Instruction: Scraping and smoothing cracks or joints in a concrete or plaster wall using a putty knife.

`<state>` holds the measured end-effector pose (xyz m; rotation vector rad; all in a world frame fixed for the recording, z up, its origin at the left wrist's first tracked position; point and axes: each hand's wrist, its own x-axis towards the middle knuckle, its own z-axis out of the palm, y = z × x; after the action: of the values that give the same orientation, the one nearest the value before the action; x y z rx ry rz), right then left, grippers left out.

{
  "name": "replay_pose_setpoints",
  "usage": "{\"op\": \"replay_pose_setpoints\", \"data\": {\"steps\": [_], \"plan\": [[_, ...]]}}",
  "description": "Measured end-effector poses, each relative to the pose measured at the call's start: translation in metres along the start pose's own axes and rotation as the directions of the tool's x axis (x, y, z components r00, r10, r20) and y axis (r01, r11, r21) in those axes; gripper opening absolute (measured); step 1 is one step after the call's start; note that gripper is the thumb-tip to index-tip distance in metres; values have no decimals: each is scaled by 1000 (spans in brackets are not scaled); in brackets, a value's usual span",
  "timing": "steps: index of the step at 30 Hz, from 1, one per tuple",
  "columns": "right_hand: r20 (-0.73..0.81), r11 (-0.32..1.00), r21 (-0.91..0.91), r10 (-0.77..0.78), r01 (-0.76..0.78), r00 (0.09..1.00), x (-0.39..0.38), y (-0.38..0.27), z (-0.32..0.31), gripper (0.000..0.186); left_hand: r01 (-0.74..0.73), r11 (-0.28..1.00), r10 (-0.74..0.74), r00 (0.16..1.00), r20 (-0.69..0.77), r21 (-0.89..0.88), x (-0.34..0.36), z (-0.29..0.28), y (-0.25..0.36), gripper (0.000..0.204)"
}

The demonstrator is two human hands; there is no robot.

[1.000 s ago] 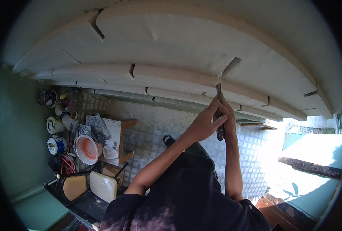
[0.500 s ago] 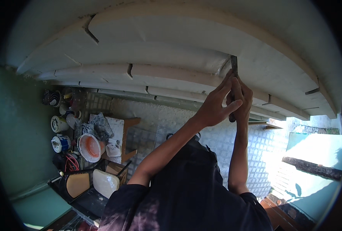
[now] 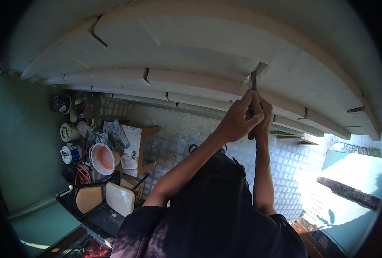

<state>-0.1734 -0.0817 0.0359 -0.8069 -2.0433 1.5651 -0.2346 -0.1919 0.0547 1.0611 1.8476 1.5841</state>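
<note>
A narrow, dark, flat-bladed hand tool, perhaps a chisel or a file, points up at a pale stepped ledge. Its blade lies at the lower end of a slanting notch cut in the ledge face; whether it touches the bottom I cannot tell. My right hand is closed round the tool's lower part, and the handle's rounded end shows beneath it. Closed against it from the left, my left hand has its fingertips at the base of the blade. The fingers partly hide the grip.
More notches break the ledges. Down at the left stand paint buckets, a tub with orange residue, a small table and chairs. Sunlit tiled floor and a dark beam lie at the right.
Both hands and the tool have moved down and slightly left, drawing the blade lower so more of the notch shows. The view has shifted slightly.
</note>
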Motion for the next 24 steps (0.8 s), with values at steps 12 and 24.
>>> {"op": "replay_pose_setpoints", "data": {"steps": [12, 24], "plan": [[-134, 992, -104, -83, 70, 987, -13, -8, 15, 38, 28, 998, -27, 999, -18, 51, -6, -3, -11, 70], [-28, 996, -31, -86, 85, 996, -12, -8, 7, 41, 42, 999, -42, 999, -23, 10, -9, 1, -19, 64]]}}
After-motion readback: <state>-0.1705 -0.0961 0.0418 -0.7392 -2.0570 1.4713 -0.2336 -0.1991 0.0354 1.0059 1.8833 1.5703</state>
